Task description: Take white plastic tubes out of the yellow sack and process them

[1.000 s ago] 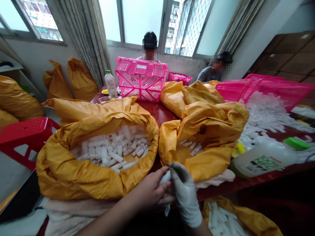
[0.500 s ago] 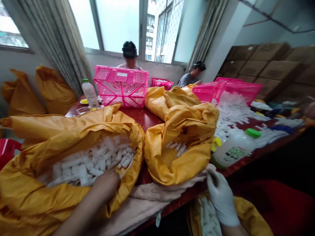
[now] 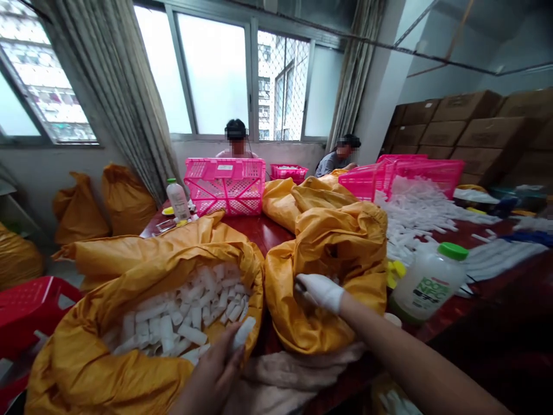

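My left hand [image 3: 216, 363] is closed around a short white tube [image 3: 244, 333], holding it tilted up over the near edge of the left yellow sack [image 3: 129, 380]. Many loose white tubes [image 3: 190, 314] lie inside that sack. My right hand [image 3: 319, 291], in a white glove, reaches into the mouth of the right yellow sack [image 3: 302, 340]. Its fingers look curled downward, and anything between them is hidden. A crumpled pinkish cloth [image 3: 280, 374] lies beneath the sacks at the table edge.
Right of the sacks stands a green-capped bottle [image 3: 432, 282]. A pile of white tubes [image 3: 415, 202] spills from pink crates [image 3: 367, 180]. Another pink crate [image 3: 224, 184] stands at the back, with a person [image 3: 237, 138] behind it. A red stool [image 3: 34, 311] is at left.
My right hand has moved from beside the table edge up and left into the right sack. The left hand has lifted out of the tubes with one tube in it. The view has tilted up.
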Tool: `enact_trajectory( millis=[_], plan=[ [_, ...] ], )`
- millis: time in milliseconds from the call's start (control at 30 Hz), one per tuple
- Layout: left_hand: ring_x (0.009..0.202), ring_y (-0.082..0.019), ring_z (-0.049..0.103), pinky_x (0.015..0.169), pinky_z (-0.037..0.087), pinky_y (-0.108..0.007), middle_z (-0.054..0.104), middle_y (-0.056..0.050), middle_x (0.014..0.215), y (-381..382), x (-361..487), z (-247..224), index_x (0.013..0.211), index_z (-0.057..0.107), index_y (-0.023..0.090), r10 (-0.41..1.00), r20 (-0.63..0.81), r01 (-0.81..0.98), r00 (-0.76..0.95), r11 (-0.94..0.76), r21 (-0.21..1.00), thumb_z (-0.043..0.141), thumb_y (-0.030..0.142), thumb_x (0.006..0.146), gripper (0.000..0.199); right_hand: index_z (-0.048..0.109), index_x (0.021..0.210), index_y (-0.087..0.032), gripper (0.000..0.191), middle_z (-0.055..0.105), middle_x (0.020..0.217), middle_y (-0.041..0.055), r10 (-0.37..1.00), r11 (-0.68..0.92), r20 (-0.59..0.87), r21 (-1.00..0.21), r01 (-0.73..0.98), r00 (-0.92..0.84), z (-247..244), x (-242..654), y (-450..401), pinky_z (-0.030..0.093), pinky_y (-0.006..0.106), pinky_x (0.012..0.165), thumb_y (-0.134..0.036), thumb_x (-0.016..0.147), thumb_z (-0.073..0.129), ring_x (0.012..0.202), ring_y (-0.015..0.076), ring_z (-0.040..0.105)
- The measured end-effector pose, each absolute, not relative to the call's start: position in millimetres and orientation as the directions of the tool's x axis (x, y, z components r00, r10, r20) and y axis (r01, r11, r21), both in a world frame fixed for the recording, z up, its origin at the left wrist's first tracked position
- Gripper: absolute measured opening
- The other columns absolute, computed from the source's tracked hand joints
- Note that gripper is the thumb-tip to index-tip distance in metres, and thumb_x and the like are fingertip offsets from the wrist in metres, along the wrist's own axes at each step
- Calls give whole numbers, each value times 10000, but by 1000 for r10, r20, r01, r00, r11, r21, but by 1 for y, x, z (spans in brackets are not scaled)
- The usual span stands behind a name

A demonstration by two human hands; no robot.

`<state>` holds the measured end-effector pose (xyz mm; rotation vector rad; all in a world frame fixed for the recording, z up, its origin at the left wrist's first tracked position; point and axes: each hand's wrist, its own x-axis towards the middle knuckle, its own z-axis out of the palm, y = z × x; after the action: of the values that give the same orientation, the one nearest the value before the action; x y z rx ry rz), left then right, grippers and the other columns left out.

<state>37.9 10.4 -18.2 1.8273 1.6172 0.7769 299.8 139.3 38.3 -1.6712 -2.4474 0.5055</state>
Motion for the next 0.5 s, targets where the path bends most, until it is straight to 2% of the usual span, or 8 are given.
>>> enact_trajectory(
  millis=[67,133,200,233,333,400,433,500],
  plan=[
    [1230,-268,488,1035,403,-385,531,-133,1322,4,47,-13,1261,518,135,993,12,582,121,-81,809,423,460,840,541,503,1074,-212,237,613,721,-17,909,279,-56,-654,704,-412,42,289,119,424,228,523,-300,855,506,537,100,538],
    [1252,-282,460,1061,366,-409,507,-142,1344,1,56,-7,1270,515,131,989,-19,525,144,-60,849,429,487,837,567,449,1055,-244,322,570,679,-55,928,116,22,-966,232,-371,46,271,98,378,205,461,-362,786,581,479,83,482],
    [1257,-285,450,1070,349,-407,505,-142,1346,-1,65,-4,1266,520,143,987,-27,470,158,-51,881,451,507,830,572,459,920,-245,393,527,666,-68,967,-6,61,-965,-261,-247,47,251,78,390,198,489,-388,656,713,516,79,479],
    [1236,-277,470,1056,366,-390,529,-138,1321,-2,68,-3,1254,530,155,986,-27,435,166,-48,899,474,512,825,561,466,847,-239,392,512,660,-68,980,-11,64,-928,-373,-189,46,241,69,405,198,516,-381,617,750,542,80,485],
    [802,-177,632,721,527,-262,668,-88,919,-4,78,-4,1189,561,172,970,-66,187,236,21,982,473,565,826,541,531,739,-220,234,536,696,-28,982,80,133,-934,-348,-131,36,221,50,449,226,587,-350,693,719,618,109,510],
    [471,-82,474,444,415,-179,553,8,634,-4,81,-5,1150,563,161,940,-110,-23,323,125,992,453,610,820,568,596,749,-225,147,579,768,4,961,160,214,-946,-282,-174,25,218,43,475,250,629,-357,758,662,679,138,537],
    [430,-64,408,411,366,-167,504,32,595,-4,82,-5,1132,564,158,933,-116,-80,340,152,985,459,614,816,564,622,760,-233,135,596,810,15,950,188,244,-945,-269,-194,20,220,41,488,260,656,-365,774,643,716,150,553],
    [540,-82,487,521,427,-184,555,9,683,-3,81,-3,1103,573,165,948,-89,-53,306,110,993,507,560,820,491,653,793,-253,128,621,894,24,949,231,275,-939,-257,-153,11,226,39,507,276,695,-378,786,630,785,163,581]
  ],
)
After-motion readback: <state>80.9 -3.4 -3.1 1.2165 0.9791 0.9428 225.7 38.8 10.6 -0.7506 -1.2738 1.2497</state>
